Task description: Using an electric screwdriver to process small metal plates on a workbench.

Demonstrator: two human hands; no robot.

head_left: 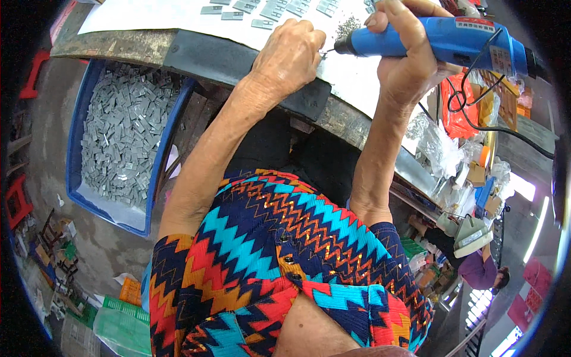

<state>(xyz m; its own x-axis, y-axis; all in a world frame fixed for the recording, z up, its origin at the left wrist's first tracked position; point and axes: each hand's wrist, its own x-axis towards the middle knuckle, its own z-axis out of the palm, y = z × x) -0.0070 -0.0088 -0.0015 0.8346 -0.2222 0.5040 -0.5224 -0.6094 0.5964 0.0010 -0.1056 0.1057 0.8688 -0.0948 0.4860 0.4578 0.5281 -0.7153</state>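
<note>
Blue power tool (428, 38) tip apparently touches left fingers (306, 41).

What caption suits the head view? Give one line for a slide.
Right hand aims a blue electric screwdriver at a small part pinched by the left hand.
</note>
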